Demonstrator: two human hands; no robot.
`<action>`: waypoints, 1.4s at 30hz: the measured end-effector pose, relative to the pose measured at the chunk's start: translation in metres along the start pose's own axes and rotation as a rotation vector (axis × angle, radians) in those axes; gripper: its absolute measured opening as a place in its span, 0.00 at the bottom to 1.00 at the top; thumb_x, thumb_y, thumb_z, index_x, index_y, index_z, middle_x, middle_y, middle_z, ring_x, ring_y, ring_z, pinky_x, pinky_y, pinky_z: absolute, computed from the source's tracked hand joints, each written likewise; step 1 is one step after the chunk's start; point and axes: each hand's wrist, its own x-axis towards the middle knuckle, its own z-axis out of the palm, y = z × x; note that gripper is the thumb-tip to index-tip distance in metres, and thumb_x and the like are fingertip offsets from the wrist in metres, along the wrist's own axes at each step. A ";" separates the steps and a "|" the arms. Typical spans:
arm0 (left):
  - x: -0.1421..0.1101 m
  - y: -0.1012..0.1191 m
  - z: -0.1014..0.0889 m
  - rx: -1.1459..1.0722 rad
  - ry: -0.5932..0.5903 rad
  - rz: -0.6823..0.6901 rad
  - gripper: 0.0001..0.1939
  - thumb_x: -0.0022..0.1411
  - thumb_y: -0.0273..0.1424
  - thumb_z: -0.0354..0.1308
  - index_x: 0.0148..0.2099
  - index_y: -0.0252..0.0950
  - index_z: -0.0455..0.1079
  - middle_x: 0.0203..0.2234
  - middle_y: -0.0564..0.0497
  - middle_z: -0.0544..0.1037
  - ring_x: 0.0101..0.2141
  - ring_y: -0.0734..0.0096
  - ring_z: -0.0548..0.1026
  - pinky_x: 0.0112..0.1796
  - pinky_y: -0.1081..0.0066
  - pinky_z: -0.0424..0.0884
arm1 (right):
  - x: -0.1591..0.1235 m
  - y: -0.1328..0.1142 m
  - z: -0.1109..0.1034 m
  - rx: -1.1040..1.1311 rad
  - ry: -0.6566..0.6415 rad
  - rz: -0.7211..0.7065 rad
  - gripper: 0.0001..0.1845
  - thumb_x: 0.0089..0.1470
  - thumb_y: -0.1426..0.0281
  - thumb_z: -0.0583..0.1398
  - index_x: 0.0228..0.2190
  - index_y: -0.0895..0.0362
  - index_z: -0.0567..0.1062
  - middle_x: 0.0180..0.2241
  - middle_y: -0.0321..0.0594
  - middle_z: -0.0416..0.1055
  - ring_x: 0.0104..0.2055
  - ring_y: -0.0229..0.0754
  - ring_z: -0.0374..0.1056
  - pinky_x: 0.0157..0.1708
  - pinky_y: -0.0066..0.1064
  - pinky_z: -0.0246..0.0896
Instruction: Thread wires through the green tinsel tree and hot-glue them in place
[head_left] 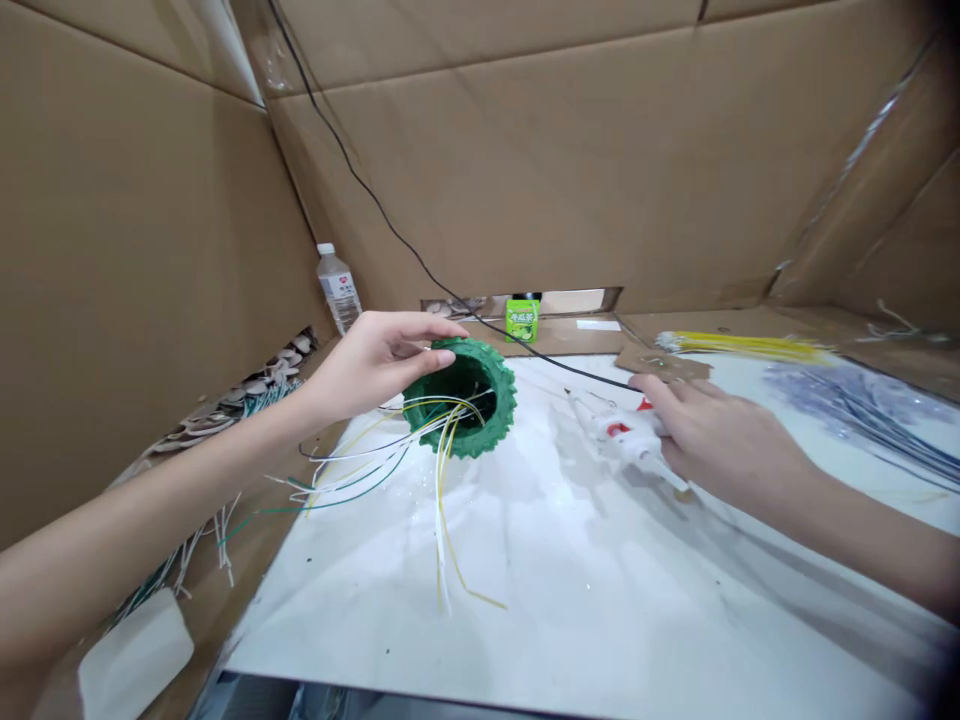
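Observation:
My left hand (390, 355) grips the upper left rim of a green ring-shaped piece with a ruffled edge (499, 410), thumb at its opening and fingers over the top. The piece is tipped so its hollow faces me. White, yellow and green wires (441, 490) trail out of that hollow over the white board. On the right, my right hand (694, 420) is closed around a white hot glue gun with red parts (619, 430). Its nozzle points left toward the green piece, apart from it. A black cord (397, 230) runs from the gun up to the upper left.
Cardboard walls (525, 170) surround the white board (525, 600). At the back stand a water bottle (339, 290) and a green packet (522, 320). Yellow-stemmed wires (750, 346) and dark wires (885, 420) lie right. Shell-like pieces on wires (247, 405) line the left side.

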 end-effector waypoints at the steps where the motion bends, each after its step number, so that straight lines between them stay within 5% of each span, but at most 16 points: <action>1: -0.001 -0.001 0.000 0.005 0.005 0.007 0.15 0.58 0.34 0.56 0.46 0.34 0.72 0.38 0.47 0.79 0.35 0.68 0.78 0.36 0.69 0.77 | 0.001 -0.001 0.004 0.000 -0.002 -0.005 0.20 0.48 0.78 0.49 0.45 0.56 0.60 0.34 0.43 0.67 0.38 0.45 0.63 0.26 0.30 0.45; 11: -0.018 -0.023 0.002 0.262 -0.061 0.208 0.14 0.60 0.30 0.53 0.49 0.40 0.70 0.44 0.48 0.77 0.44 0.65 0.75 0.46 0.64 0.72 | 0.009 -0.006 0.026 -0.004 0.031 -0.042 0.21 0.47 0.76 0.51 0.45 0.56 0.60 0.30 0.41 0.67 0.36 0.45 0.63 0.24 0.29 0.40; 17: -0.034 -0.042 0.003 0.479 -0.165 0.418 0.13 0.62 0.27 0.50 0.49 0.40 0.67 0.46 0.45 0.75 0.43 0.68 0.75 0.41 0.70 0.73 | 0.014 -0.013 0.022 -0.018 -0.021 -0.034 0.19 0.50 0.75 0.51 0.46 0.57 0.60 0.32 0.44 0.67 0.36 0.46 0.64 0.23 0.29 0.37; 21: -0.042 -0.049 0.000 0.597 -0.213 0.387 0.14 0.62 0.30 0.49 0.49 0.42 0.68 0.46 0.46 0.76 0.44 0.66 0.75 0.43 0.70 0.73 | 0.020 -0.017 0.018 -0.007 -0.050 -0.034 0.19 0.50 0.76 0.51 0.46 0.58 0.60 0.32 0.44 0.67 0.37 0.46 0.64 0.23 0.29 0.38; 23: -0.044 -0.055 -0.003 0.643 -0.271 0.546 0.12 0.60 0.29 0.52 0.44 0.47 0.71 0.42 0.50 0.78 0.45 0.64 0.75 0.42 0.67 0.74 | 0.022 -0.018 0.018 -0.013 -0.054 -0.036 0.19 0.50 0.76 0.50 0.46 0.58 0.60 0.32 0.45 0.67 0.38 0.47 0.63 0.24 0.29 0.38; 28: -0.047 -0.070 -0.012 0.769 -0.206 0.756 0.14 0.55 0.25 0.57 0.37 0.54 0.72 0.29 0.56 0.79 0.26 0.71 0.76 0.28 0.69 0.75 | 0.026 -0.018 0.020 -0.035 -0.041 -0.032 0.17 0.52 0.76 0.50 0.45 0.59 0.60 0.32 0.46 0.67 0.37 0.47 0.63 0.23 0.29 0.37; 32: -0.055 -0.072 -0.016 0.863 -0.123 0.861 0.12 0.53 0.25 0.58 0.35 0.51 0.71 0.28 0.56 0.78 0.22 0.73 0.73 0.18 0.74 0.66 | 0.028 -0.016 0.024 -0.031 -0.063 -0.019 0.19 0.49 0.74 0.53 0.45 0.59 0.60 0.33 0.46 0.67 0.38 0.48 0.62 0.23 0.29 0.39; 38: -0.068 -0.065 -0.017 0.834 -0.076 0.643 0.14 0.54 0.23 0.54 0.43 0.41 0.67 0.40 0.46 0.75 0.30 0.70 0.74 0.25 0.73 0.67 | 0.033 -0.010 0.031 0.068 -0.139 0.017 0.22 0.47 0.72 0.55 0.46 0.57 0.59 0.36 0.48 0.66 0.42 0.51 0.60 0.24 0.28 0.45; 42: -0.058 -0.045 -0.013 0.617 -0.073 0.167 0.14 0.56 0.23 0.48 0.43 0.38 0.66 0.38 0.47 0.74 0.28 0.73 0.72 0.29 0.72 0.68 | 0.038 -0.007 0.032 0.188 -0.202 0.027 0.26 0.44 0.73 0.54 0.48 0.57 0.57 0.37 0.50 0.65 0.44 0.53 0.58 0.26 0.29 0.47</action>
